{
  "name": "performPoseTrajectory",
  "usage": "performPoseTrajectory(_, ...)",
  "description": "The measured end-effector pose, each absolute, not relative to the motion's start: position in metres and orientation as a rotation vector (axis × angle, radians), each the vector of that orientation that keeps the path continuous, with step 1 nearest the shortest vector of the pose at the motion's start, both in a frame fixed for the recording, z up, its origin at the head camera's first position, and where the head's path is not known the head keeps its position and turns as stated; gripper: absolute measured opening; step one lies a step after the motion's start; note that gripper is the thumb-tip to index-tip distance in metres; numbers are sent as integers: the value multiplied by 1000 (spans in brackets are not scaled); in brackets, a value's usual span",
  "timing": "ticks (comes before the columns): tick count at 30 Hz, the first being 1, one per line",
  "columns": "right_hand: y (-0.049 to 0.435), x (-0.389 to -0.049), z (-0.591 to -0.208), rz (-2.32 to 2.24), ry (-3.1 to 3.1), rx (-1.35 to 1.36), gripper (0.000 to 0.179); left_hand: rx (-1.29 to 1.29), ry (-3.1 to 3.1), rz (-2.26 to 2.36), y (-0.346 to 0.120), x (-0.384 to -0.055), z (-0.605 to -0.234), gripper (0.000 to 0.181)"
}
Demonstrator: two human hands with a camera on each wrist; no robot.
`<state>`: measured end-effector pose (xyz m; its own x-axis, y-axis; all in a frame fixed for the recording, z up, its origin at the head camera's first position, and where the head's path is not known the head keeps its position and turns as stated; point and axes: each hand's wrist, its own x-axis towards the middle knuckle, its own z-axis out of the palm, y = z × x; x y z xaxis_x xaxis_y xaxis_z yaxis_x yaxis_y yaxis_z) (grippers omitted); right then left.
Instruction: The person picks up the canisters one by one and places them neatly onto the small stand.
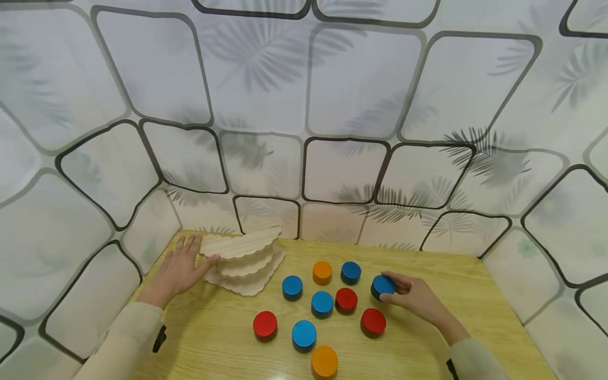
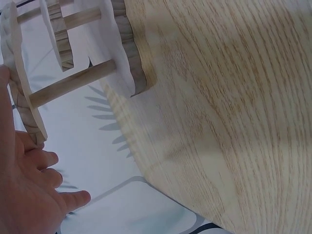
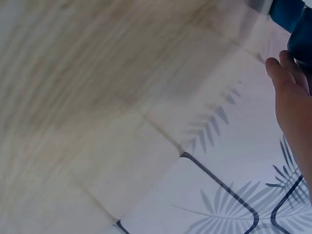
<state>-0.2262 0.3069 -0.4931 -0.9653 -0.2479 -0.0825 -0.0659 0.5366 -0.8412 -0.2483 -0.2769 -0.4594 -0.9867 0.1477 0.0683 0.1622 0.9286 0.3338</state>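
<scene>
My left hand [image 1: 179, 268] is at the left end of a tiered, pale wooden stand [image 1: 244, 247] with scalloped edges. Its thumb lies along the front edge of the top tier, and thumb and index finger hold that end between them. In the left wrist view, round dowels [image 2: 73, 84] join the tiers, with the left hand [image 2: 34, 187] beside the outer board. On the right, my right hand [image 1: 418, 300] pinches a round blue block [image 1: 382, 286] between thumb and fingers. The right wrist view shows only part of the right hand [image 3: 292, 97], at the edge.
Around the middle of the wooden table [image 1: 209, 338] lie several round blocks, among them a red block [image 1: 372, 322], an orange block [image 1: 322, 272] and a blue block [image 1: 351, 272]. Patterned walls [image 1: 351, 169] border the table at the back and sides.
</scene>
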Motion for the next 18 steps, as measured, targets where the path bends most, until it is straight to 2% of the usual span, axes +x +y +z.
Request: performPoseTrajectory(18, 255, -248, -469, -1322, 2597, -409, 73, -243, -3026, -535, -277, -249, -462, 98)
